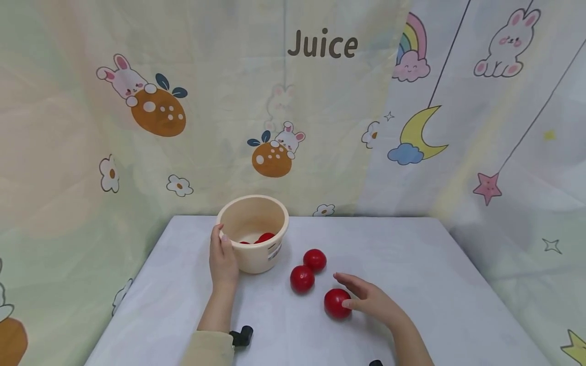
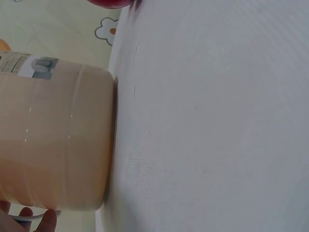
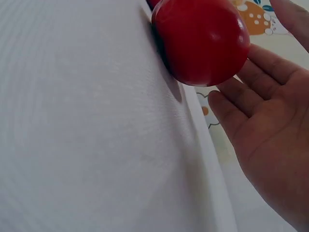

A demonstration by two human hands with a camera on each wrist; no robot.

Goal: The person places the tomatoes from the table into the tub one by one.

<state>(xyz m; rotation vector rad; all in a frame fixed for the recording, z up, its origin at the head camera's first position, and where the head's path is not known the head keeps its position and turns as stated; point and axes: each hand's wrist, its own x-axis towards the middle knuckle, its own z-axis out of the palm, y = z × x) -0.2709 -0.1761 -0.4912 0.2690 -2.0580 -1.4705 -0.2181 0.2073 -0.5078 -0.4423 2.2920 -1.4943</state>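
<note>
One white-covered table [image 1: 393, 254] carries everything. Left of middle by its far edge stands the cream bucket [image 1: 256, 260], its mouth perhaps angled for easy access. The left hand [image 1: 224, 264] grips its left side, probably steadying it. The right hand [image 1: 373, 302] has thumb and fingers apart, likely to suit something round; the nearest red ball [image 1: 335, 304], toward the near edge, sits at them, contact unclear. Two farther red balls [image 1: 302, 279] lie beside the bucket; others [image 1: 266, 237] show inside.
</note>
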